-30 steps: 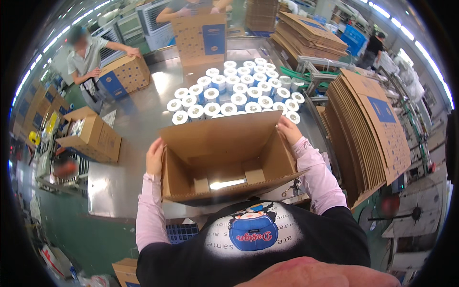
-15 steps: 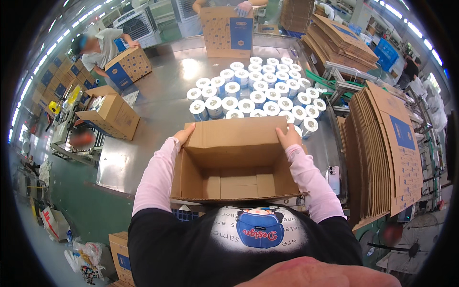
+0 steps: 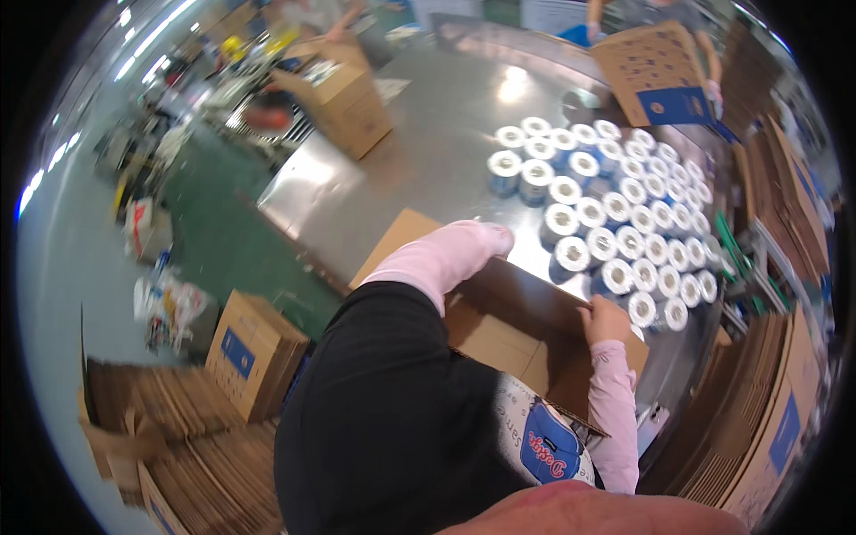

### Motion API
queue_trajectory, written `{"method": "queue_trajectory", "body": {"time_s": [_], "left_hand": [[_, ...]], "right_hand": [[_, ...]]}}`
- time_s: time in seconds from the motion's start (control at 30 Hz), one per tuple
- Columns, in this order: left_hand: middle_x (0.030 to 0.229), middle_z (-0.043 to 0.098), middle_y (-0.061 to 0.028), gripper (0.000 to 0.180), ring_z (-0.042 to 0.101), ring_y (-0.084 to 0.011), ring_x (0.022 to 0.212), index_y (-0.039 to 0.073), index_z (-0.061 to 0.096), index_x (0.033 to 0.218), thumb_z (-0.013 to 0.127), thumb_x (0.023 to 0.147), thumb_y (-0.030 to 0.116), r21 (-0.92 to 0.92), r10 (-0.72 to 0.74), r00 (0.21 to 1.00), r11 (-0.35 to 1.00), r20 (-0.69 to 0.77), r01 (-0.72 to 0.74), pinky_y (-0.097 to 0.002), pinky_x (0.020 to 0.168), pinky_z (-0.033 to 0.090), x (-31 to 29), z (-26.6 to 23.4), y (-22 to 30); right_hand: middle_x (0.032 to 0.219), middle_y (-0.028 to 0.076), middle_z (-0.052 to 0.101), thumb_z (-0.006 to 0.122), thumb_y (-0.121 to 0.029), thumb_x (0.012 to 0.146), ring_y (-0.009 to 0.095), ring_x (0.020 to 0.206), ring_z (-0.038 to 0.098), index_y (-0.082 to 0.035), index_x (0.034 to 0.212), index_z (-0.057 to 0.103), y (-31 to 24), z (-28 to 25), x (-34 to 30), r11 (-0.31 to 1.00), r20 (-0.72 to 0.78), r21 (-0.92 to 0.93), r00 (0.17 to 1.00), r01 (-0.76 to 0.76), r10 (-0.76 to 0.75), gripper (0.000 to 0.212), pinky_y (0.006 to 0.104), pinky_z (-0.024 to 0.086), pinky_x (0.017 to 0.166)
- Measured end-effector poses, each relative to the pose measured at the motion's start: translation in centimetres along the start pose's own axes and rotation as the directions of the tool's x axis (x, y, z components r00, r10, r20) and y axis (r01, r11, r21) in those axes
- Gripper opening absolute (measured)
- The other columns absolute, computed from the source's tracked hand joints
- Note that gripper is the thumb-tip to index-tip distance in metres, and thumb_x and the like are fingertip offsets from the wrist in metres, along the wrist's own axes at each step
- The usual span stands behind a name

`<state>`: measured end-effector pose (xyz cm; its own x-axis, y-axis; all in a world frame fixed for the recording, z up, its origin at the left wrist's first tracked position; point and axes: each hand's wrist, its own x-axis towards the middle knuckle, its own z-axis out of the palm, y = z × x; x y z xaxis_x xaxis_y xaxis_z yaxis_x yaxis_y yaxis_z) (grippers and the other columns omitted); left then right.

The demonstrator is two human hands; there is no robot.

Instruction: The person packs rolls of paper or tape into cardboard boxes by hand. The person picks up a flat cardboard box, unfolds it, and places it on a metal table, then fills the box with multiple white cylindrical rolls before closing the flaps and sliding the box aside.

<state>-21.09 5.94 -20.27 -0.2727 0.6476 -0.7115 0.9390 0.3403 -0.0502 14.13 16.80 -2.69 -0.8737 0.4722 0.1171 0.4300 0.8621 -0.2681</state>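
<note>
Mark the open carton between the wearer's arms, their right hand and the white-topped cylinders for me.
Open carton (image 3: 562, 323): head view, inner face of its far wall.
Right hand (image 3: 609, 321): head view, back of the hand.
White-topped cylinders (image 3: 629, 242): head view, top of one mid-group.

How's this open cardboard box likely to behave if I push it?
The open cardboard box will probably feel light for its size, since the part of its inside that shows is bare. Its thin walls may flex where the right hand grips the edge. It would likely slide easily on the smooth, shiny metal table.
</note>
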Motion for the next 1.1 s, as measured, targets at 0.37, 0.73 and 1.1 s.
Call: {"method": "queue_trajectory", "body": {"time_s": [0.37, 0.73, 1.1], "left_hand": [[0.097, 0.07, -0.0151, 0.021, 0.067, -0.0316, 0.094, 0.004, 0.071, 0.096, 0.059, 0.08, 0.011, 0.252, 0.334, 0.933, 0.922, -0.131, -0.295, -0.0438, 0.076, 0.054, -3.4, -7.6, 9.8], [0.138, 0.04, -0.0159, 0.058, 0.036, -0.0347, 0.132, 0.018, 0.05, 0.131, 0.066, 0.076, 0.024, 0.258, 0.569, 0.711, 0.822, -0.413, -0.508, -0.0518, 0.097, 0.039, 4.7, -9.1, 21.8], [0.146, 0.026, -0.0211, 0.059, 0.026, -0.0387, 0.137, 0.019, 0.053, 0.125, 0.074, 0.071, 0.035, -0.086, -0.036, 0.982, 0.996, -0.186, 0.02, -0.0558, 0.103, 0.035, 4.9, -15.9, 19.6]], "right_hand": [[0.078, 0.008, 0.061, 0.075, -0.029, 0.072, 0.03, 0.076, 0.06, -0.009, 0.079, 0.059, 3.0, 1.0, -1.5, 0.985, -0.086, -0.15, 0.994, -0.081, 0.068, 0.027, 0.0421, 0.045, 0.068], [0.084, 0.01, 0.063, 0.073, -0.019, 0.072, 0.031, 0.079, 0.06, -0.008, 0.085, 0.062, 3.3, -0.7, -0.8, 0.991, -0.078, 0.11, 0.993, -0.075, 0.084, 0.021, 0.0413, 0.047, 0.068], [0.136, 0.012, 0.048, 0.063, -0.01, 0.08, 0.034, 0.132, 0.036, -0.02, 0.117, 0.063, 25.1, 2.5, -6.5, 0.921, 0.085, 0.119, 0.928, -0.371, 0.363, 0.039, 0.0468, 0.034, 0.106]]}}
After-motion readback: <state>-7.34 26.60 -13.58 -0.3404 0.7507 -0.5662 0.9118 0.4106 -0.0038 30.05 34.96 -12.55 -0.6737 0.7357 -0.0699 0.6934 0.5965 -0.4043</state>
